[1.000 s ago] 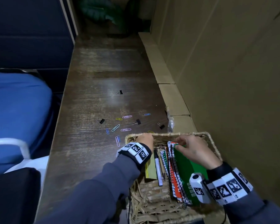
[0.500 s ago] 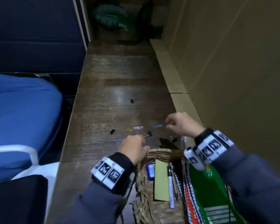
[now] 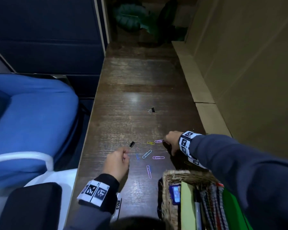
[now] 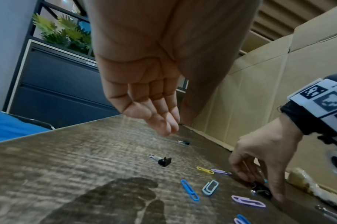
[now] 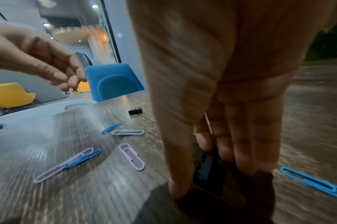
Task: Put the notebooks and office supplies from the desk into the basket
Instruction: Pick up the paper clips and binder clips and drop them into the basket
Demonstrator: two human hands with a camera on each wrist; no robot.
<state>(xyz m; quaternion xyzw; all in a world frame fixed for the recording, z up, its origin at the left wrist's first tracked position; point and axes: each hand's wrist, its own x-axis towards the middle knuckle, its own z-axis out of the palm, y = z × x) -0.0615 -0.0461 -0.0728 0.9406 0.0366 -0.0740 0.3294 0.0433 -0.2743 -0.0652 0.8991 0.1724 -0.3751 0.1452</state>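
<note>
1. Head view: a dark wooden counter [image 3: 140, 83] runs away from the viewer. A woven basket [image 3: 169, 193] at five o'clock holds upright notebooks [image 3: 211, 208], a yellow-green pad [image 3: 187, 206] and a pen [image 3: 197, 213]. Coloured paper clips [image 3: 147, 154] lie scattered at centre. One binder clip [image 3: 131, 143] lies at nine o'clock of them, another [image 3: 151, 110] well apart at twelve.
2. Left wrist view: the left hand [image 4: 144, 97] hangs above the counter, its fingers [image 4: 164, 121] loosely curled and holding nothing.
3. Right wrist view: the right hand [image 5: 227, 121] reaches down, thumb and fingers [image 5: 246, 151] closing round a black binder clip [image 5: 208, 168] on the counter. A blue paper clip [image 5: 309, 181] lies at three o'clock of it.
</note>
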